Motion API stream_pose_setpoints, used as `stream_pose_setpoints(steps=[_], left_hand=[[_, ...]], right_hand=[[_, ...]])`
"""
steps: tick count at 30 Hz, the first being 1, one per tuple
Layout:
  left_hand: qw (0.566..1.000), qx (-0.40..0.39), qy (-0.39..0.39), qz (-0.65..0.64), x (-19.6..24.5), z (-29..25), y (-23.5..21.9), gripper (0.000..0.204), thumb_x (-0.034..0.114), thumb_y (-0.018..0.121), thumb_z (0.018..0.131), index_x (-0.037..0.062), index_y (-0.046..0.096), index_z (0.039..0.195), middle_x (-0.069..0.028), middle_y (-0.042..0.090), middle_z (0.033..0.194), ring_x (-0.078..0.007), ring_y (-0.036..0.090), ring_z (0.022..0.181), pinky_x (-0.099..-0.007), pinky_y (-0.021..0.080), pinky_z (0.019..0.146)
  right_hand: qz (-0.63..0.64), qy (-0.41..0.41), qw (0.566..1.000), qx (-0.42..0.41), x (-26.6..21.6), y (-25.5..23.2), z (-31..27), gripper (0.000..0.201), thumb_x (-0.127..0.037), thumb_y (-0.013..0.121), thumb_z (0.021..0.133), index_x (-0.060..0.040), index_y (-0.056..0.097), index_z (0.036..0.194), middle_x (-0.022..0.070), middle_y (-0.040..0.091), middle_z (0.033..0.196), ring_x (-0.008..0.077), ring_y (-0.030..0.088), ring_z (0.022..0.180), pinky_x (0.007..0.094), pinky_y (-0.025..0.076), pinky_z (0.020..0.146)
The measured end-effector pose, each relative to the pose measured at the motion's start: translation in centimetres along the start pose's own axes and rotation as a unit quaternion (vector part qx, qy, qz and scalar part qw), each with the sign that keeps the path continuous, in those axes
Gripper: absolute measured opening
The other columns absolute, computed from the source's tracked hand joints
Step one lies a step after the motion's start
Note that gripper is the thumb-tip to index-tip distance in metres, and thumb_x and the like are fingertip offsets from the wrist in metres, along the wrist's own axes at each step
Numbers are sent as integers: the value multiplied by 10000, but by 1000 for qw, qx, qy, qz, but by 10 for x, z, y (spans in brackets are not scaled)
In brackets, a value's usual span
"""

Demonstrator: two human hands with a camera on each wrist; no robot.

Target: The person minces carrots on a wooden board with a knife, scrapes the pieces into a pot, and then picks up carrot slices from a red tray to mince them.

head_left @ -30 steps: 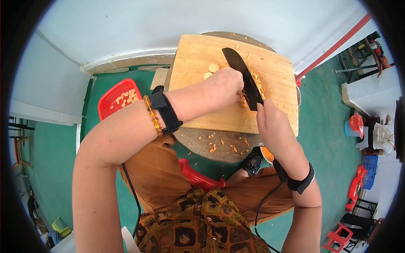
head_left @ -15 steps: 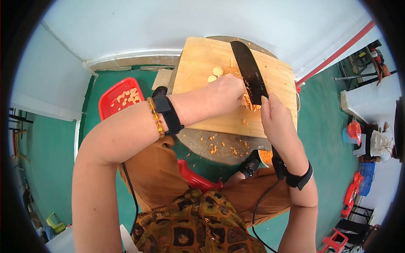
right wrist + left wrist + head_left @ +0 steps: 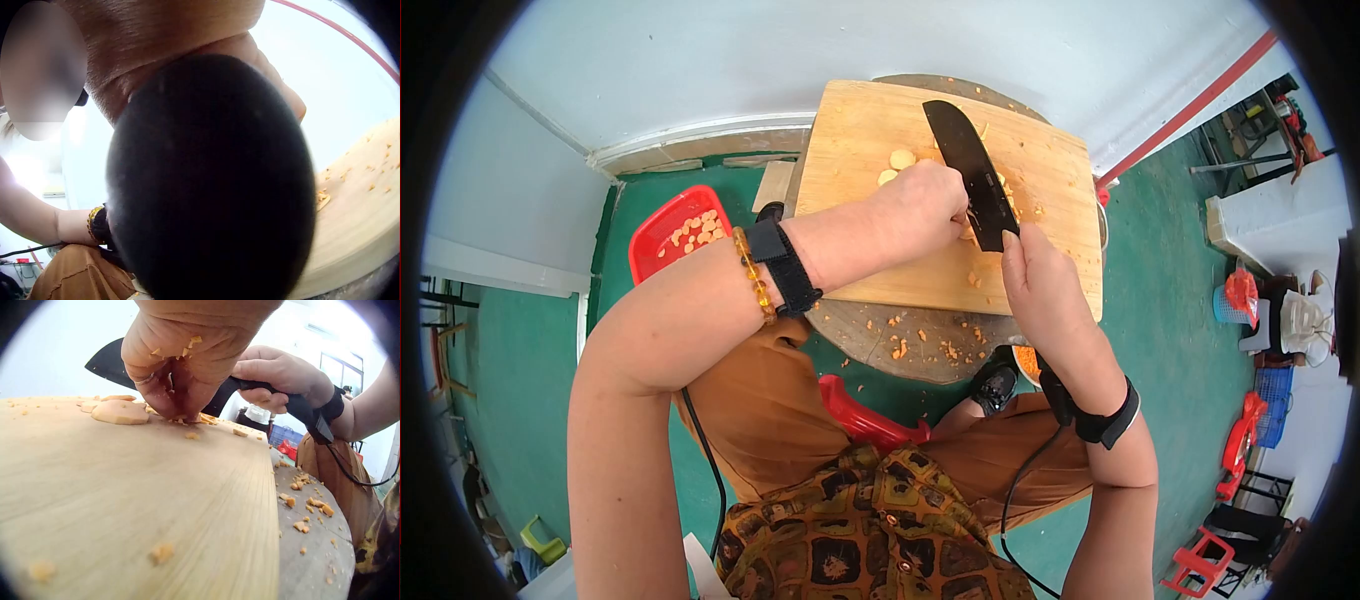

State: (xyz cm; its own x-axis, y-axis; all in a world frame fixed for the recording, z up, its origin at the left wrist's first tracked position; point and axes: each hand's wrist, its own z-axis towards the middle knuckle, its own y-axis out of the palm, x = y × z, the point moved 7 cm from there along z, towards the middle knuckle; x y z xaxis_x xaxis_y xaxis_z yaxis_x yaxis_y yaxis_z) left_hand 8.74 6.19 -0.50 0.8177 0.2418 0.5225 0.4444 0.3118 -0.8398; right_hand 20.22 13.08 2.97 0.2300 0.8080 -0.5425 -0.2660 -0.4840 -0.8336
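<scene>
My right hand grips the handle of a black kitchen knife, its broad blade slanting up and left across the wooden cutting board. Beside the blade, my left hand bends its fingertips down on orange vegetable slices; the left wrist view shows its curled fingers pinching at pieces on the wood. Round slices lie just past that hand, and a flat slice is close to its fingers. Cut strips and crumbs lie along the blade. The knife's black handle end fills the right wrist view's middle.
Under the board is a round wooden stand strewn with crumbs. A red basin with round slices sits on the green floor at left. Near my shoe stands a bowl of orange bits. A white wall rises behind the board.
The knife tipped and shifted along the slices, staying in my right hand. My left hand has edged slightly left on the board. Loose bits now lie nearer the board's front edge.
</scene>
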Motion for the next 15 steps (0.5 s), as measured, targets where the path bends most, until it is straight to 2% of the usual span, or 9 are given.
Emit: stream_pose_setpoints(steps=[7,10,15], left_hand=[[1000,12,25,-2,2,-1,-2,99,110,671,703,24,701,742,-182,631,700,-343,628,668,-400,516,630],[997,37,65,-20,4,-2,-4,100,108,669,701,15,693,728,-185,627,690,-346,625,662,-399,509,616],[999,6,30,-30,2,1,-6,103,105,668,695,8,689,721,-193,621,682,-348,622,652,-397,503,605]], right_hand=[[-32,-1,999,-20,-3,1,2,245,-155,463,954,46,479,816,301,555,663,480,560,658,532,431,587],[-38,-6,999,-33,-5,4,6,248,-157,465,952,48,480,813,304,552,652,480,559,640,529,436,572],[-38,-11,999,-20,1,16,20,259,-168,464,950,49,492,813,302,565,660,477,566,632,520,455,573]])
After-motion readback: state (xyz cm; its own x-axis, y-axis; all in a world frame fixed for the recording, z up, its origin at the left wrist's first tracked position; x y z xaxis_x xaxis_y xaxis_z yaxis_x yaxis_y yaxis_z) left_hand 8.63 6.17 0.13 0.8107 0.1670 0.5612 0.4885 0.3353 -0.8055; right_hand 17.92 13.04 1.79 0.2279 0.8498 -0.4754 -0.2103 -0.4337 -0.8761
